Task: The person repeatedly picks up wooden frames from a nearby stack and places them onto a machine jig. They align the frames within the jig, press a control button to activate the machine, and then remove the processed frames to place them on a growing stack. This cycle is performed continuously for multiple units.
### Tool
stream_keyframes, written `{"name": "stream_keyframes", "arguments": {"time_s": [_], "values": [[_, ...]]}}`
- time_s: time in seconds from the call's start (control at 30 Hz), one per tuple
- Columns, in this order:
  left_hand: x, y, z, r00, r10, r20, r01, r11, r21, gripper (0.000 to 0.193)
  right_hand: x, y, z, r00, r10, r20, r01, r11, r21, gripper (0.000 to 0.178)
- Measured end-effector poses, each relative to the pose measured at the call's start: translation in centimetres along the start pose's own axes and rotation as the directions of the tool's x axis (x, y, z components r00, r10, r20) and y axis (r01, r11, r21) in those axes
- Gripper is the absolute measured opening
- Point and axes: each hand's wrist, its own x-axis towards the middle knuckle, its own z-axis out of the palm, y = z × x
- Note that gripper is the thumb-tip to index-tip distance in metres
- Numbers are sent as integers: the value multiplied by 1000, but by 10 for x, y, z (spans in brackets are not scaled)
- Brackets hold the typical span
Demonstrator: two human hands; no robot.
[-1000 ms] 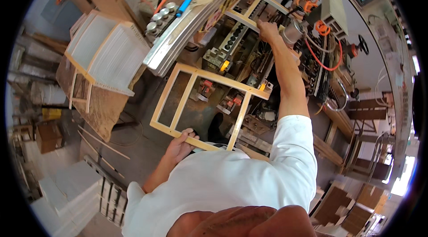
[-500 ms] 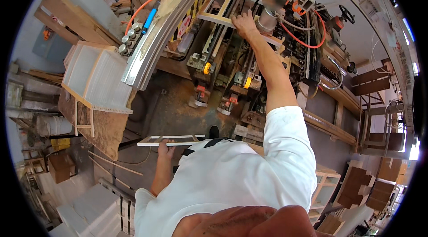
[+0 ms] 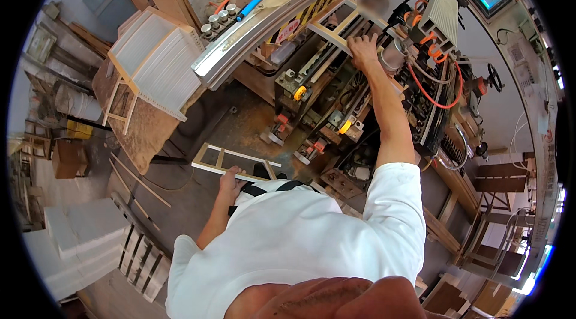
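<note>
Across the upper middle and right of the view spreads a woodworking machine [image 3: 287,14], its far parts lost behind a blurred round patch and a tangle of orange hoses; a smooth, curved metal beam edges its left side. At upper left, a tightly packed stack of frames [image 3: 157,61] shows thin, pale, parallel edges with light wood rails, on a rough brown board [image 3: 147,139].

Left of centre, low in front of the white shirt, is the held wooden frame [image 3: 220,158], seen at a shallow angle. Its long axis runs left to right, dipping slightly rightward; its right end is partly covered by the shirt. The edge facing the viewer is white, the cross slat bare wood.

Towards the upper centre, the machine-side frame [image 3: 345,23] has rails slanting down to the right, with its right end hard to make out.

The left hand [image 3: 230,182] is closed around the held frame's near rail, its underside fingers hidden. The right hand [image 3: 363,52], fingers slightly apart, lies at the machine-side frame's near edge; whether it grips or merely presses, I cannot tell.
</note>
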Motion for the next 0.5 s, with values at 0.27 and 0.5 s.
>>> {"name": "stream_keyframes", "arguments": {"time_s": [0.27,0.5], "values": [[-44,11,11,984,165,68,-167,985,30,29,-1,5,-2,1000,-9,-4,9,1000,-19,51],[-108,39,14,908,397,133,-406,912,53,38,0,8,2,1000,8,0,-8,999,-31,53]]}}
